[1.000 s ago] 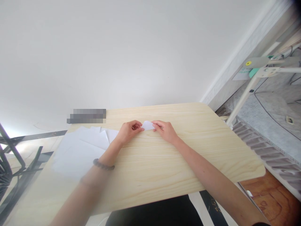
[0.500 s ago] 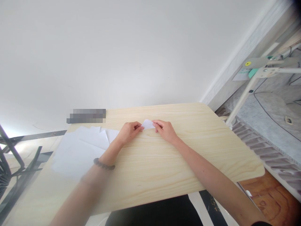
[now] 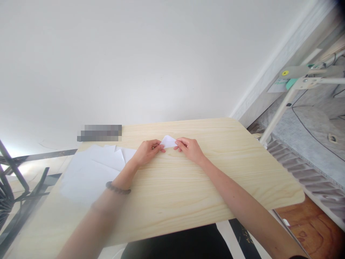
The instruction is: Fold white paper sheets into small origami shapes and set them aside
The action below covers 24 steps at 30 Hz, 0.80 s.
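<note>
Between my two hands is a small piece of folded white paper [image 3: 168, 141], peaked at the top and roughly triangular. My left hand [image 3: 147, 151] pinches its left corner with thumb and fingers. At the right corner, the fingers and thumb of my right hand [image 3: 190, 148] close on the paper. Both hands are over the far middle part of the pale wooden table [image 3: 172, 194]. Loose white sheets [image 3: 86, 172] lie left of my left forearm, overlapping one another and partly hidden by it.
A pixelated dark block [image 3: 99, 133] covers something at the table's far left corner. Behind the table rises a white wall [image 3: 161, 64]. Dark metal legs [image 3: 13, 176] stand at left. To the right are a white metal frame [image 3: 283, 104] and a grey covered surface [image 3: 318, 122].
The paper's peak has risen slightly and its outline looks more clearly triangular. My left hand has shifted a little to the left; both hands keep their pinch.
</note>
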Available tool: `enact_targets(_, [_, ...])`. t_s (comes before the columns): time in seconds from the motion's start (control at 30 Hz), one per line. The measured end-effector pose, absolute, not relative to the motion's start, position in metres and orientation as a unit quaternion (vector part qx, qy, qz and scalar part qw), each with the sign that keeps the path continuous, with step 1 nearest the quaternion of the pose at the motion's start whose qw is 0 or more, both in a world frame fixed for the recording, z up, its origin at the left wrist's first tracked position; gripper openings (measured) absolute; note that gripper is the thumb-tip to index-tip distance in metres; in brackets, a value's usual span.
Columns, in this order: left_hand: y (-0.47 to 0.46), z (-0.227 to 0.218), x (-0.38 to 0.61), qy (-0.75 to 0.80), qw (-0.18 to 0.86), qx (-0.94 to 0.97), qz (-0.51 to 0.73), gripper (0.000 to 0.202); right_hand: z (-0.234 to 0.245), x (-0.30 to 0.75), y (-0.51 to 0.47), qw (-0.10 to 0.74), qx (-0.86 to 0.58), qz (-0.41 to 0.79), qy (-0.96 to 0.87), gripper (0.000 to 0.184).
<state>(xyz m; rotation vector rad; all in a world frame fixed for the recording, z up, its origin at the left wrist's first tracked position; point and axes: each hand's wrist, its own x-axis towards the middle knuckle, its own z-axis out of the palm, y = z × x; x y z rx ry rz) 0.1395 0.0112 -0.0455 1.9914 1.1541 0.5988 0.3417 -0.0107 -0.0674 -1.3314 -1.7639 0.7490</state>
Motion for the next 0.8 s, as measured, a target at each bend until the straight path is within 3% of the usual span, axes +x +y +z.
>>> enact_targets(0.3, [0.0136,-0.0524,0.1386,0.454,0.352,0.78,0.249,0.036,-0.0689,0.3412,-0.0106,0.394,-0.519,0.311,-0.692,0.031])
enact_targets(0.8, [0.0138,-0.0492,0.138,0.452,0.366,0.779,0.235,0.038,-0.0678,0.3417,-0.0118,0.392,-0.507,0.288,-0.712,0.026])
